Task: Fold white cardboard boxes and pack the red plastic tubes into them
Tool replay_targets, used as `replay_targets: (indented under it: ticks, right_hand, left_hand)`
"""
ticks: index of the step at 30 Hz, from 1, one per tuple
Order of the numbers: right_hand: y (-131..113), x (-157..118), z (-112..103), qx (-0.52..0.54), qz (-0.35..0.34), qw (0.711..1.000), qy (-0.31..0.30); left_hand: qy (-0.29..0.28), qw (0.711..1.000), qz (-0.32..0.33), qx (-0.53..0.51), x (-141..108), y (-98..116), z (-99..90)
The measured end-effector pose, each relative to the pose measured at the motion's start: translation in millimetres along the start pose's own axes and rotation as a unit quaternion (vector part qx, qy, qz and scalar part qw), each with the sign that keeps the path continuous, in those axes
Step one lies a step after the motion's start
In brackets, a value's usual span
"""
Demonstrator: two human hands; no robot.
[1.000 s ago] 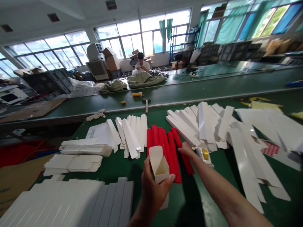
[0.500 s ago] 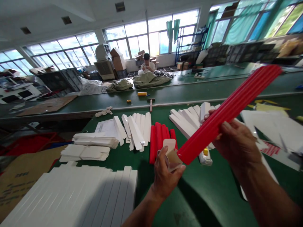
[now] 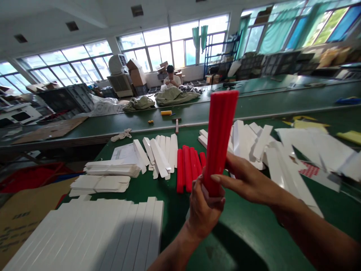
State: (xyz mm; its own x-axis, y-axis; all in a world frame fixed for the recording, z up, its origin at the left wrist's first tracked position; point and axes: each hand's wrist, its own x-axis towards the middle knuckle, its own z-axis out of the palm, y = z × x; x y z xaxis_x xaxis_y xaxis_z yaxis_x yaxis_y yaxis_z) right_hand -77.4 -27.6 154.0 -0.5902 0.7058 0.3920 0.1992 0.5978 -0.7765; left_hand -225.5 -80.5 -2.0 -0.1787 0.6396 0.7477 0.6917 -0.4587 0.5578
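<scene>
My left hand (image 3: 204, 210) is wrapped round a white carton, which is mostly hidden behind the fingers. A long red ribbed bar (image 3: 221, 139) stands nearly upright, its lower end at or in the carton's mouth. My right hand (image 3: 245, 178) grips the bar low down, the thumb on its near face and the other fingers behind. Beyond my left hand, several similar red bars (image 3: 187, 169) lie side by side on the green table (image 3: 180, 233). Closed white cartons (image 3: 107, 229) form a flat row at the near left.
Flat white carton blanks (image 3: 104, 182) lie in bundles at the left, with loose white cartons (image 3: 160, 154) beside them. More white pieces (image 3: 259, 143) and paper (image 3: 318, 146) are at the right. A hammer (image 3: 176, 125) and a glove (image 3: 121, 135) lie farther back. Another person (image 3: 171, 79) sits beyond.
The red bar has swung from a slant toward the upper right to nearly upright over the carton. My right hand has moved left with it and now grips closer to the carton.
</scene>
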Motion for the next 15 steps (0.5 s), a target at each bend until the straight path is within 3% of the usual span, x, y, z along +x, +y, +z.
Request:
replay_targets:
  ticks: [4,8,12,15]
  right_hand:
    - [8.0,3.7,11.0,-0.096,-0.026,0.995,0.023]
    - [27.4,-15.0,29.9,-0.107,-0.007,0.994,0.006]
    - [42.0,-33.7,43.9,0.019,0.055,0.997,0.044]
    - [47.4,-38.6,52.3,0.140,0.151,0.976,0.067]
  left_hand:
    - [0.020,0.998,-0.047,-0.040,9.1,7.9,6.4]
    - [-0.005,0.990,-0.085,-0.109,16.4,8.7,9.4]
    - [-0.009,0.982,-0.118,-0.147,13.4,3.4,12.4]
    - [-0.013,0.982,-0.118,-0.148,10.3,1.8,15.2]
